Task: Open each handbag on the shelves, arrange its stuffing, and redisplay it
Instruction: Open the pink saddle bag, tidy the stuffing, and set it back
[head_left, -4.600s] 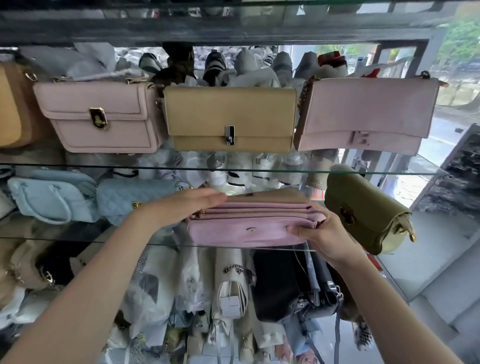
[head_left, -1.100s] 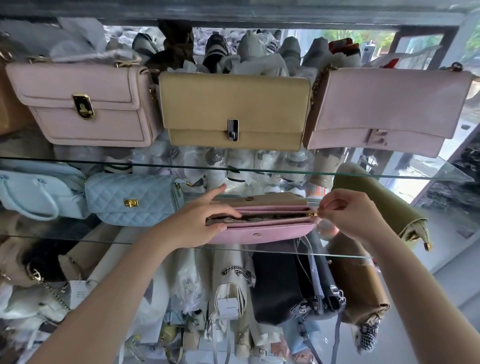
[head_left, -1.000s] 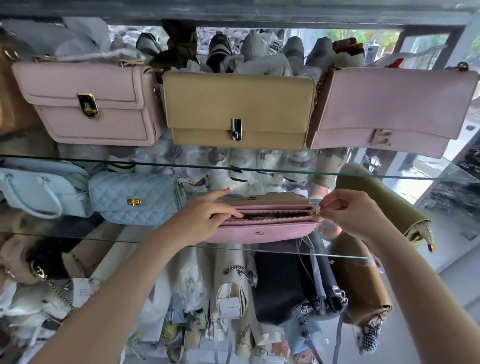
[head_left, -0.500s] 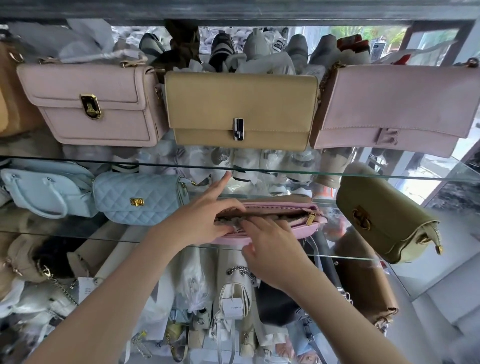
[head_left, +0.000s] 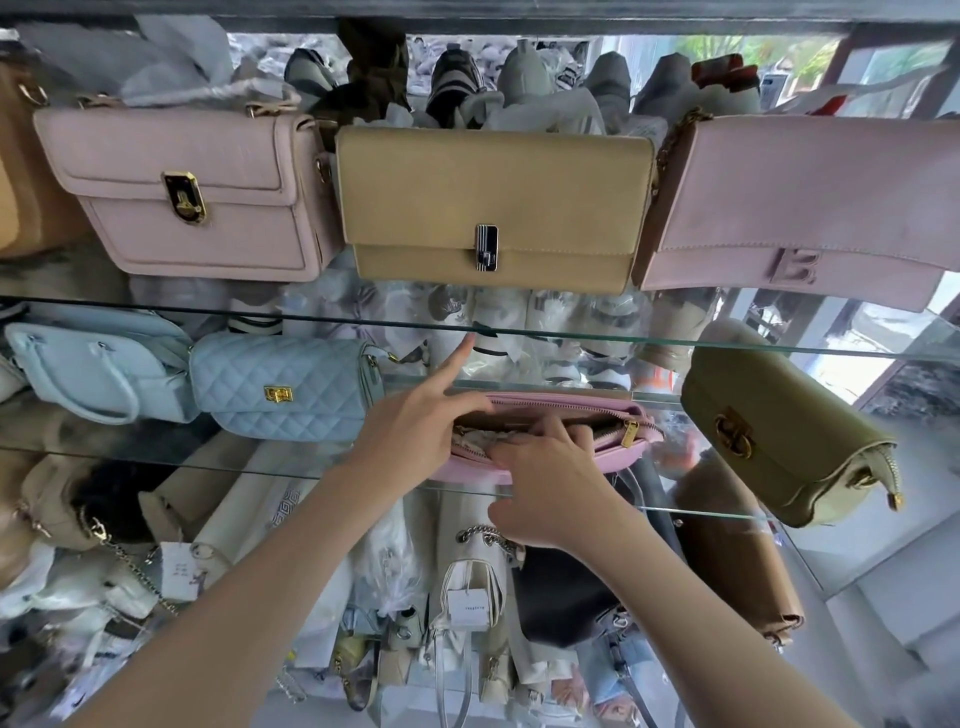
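– Pink handbag (head_left: 641, 439): location and condition?

– Middle glass shelf (head_left: 234, 460), mouth turned up toward the person. It sits between the blue quilted bag (head_left: 285, 389) and the olive bag (head_left: 769, 431), with no contact visible with either. The zip is run open, and the gold zip pull (head_left: 629, 434) sits at the right end.

– Hand status?

– Left hand (head_left: 415, 431) holds the left end. The thumb lies along the rim of the mouth and the forefinger is straight and free. The remaining fingers are hidden. Right hand (head_left: 550, 488) has its fingers bent into the opening, on the paper stuffing (head_left: 478, 439). The tips are buried, so it cannot be told whether they pinch the paper or only press it.

– Expected handling?

– Judged light and soft. The walls look thin, so the body will likely collapse if squeezed mid-panel. The paper is crumpled and light, and it will probably tear or spring out if pulled by one corner. The glass is smooth, so expect the bag to slide when pushed from one side only.

– Where to take hold?

– Steady it at the end, near the seam, as the left hand does; the shape should be stiffest there. Work the stuffing from the middle outward with flat fingers. To close, take the pull itself, not the zip tape. To redisplay, lift by both ends and avoid dragging the bag across the shelf edge.
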